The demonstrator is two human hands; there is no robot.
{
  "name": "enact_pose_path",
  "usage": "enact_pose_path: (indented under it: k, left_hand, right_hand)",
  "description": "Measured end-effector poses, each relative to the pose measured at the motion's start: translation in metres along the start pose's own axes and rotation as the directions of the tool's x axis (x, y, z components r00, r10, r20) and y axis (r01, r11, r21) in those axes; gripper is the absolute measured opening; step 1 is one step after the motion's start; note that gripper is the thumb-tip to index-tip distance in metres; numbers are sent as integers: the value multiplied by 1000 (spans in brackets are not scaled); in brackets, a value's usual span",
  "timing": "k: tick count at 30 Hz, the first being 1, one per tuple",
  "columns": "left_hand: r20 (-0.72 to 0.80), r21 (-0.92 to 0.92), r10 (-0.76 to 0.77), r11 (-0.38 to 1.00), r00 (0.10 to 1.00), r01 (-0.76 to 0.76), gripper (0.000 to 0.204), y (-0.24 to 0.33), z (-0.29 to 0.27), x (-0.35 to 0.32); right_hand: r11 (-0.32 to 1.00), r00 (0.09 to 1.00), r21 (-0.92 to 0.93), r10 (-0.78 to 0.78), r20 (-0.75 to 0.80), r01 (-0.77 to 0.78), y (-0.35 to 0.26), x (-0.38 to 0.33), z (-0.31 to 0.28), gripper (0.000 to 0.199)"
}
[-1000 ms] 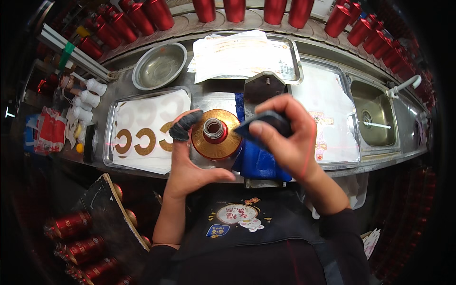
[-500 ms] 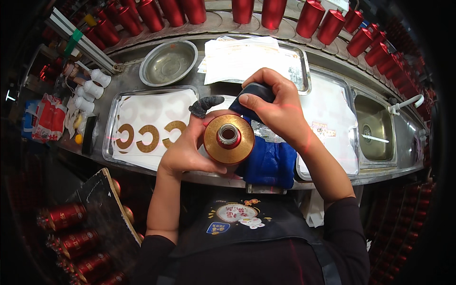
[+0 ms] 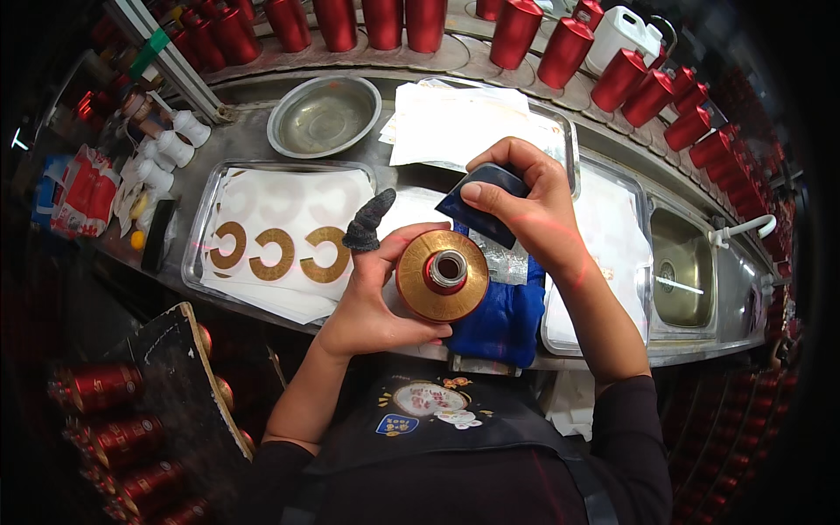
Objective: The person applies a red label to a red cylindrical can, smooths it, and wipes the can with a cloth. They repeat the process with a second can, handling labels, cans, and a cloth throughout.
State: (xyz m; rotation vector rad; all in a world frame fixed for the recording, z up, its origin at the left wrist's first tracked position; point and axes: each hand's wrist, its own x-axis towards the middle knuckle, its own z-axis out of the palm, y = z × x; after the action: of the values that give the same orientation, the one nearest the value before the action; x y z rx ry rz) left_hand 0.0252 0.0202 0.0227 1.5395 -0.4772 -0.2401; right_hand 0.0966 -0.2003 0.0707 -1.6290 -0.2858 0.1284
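A red bottle with a gold shoulder [image 3: 416, 284] and an open threaded neck stands almost end-on to view. My left hand [image 3: 372, 311] is wrapped round its left side, with a dark knitted finger sleeve [image 3: 371, 219] on one raised finger. Between the thumb and fingers of my right hand [image 3: 535, 203] is a dark blue flat scraper [image 3: 490, 208], just above and right of the bottle and apart from it. Below the scraper lies a blue cloth [image 3: 494, 328] at the counter's front edge. The bottle's body is mostly hidden under its shoulder.
At left, a metal tray [image 3: 199, 229] holds white sheets with gold C-shaped decals [image 3: 271, 254]. Behind are a metal basin [image 3: 324, 118] and stacked papers [image 3: 455, 122]. Right are another papered tray [image 3: 646, 262] and a sink [image 3: 687, 280]. Red bottles [image 3: 516, 35] line the conveyor.
The whole view has shifted a little. My right hand has turned the scraper so that more of its flat face shows. My left hand keeps hold of the bottle, its sleeved finger now more upright.
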Motion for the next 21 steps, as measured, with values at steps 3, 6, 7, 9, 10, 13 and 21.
enact_pose_path:
  k: [3,6,7,9,10,13,21]
  left_hand:
    - [9,-95,-107,990,994,107,100,0,0,0]
    - [30,-41,-86,995,996,88,101,-3,1,-1]
    - [23,-14,-52,999,998,52,102,-4,0,-2]
    - [-4,-29,-72,997,997,72,98,-5,0,-2]
    - [1,-13,-73,997,997,73,98,-6,0,-2]
    - [8,-16,-39,999,999,39,100,-5,1,-3]
    - [-88,64,25,998,996,-19,101,-11,7,-10]
  right_hand:
    - [994,961,-74,-61,271,84,-8,14,3,25]
    - [989,968,-144,21,249,15,-14,29,6,24]
    - [995,973,-96,49,226,-28,-14,34,6,24]
    - [985,925,-138,-46,378,105,-13,39,9,23]
    - [968,890,-181,-74,450,173,-13,39,10,23]
    - [943,974,-304,-67,217,133,-12,39,8,23]
    - [1000,995,26,10,98,-12,-6,9,-4,22]
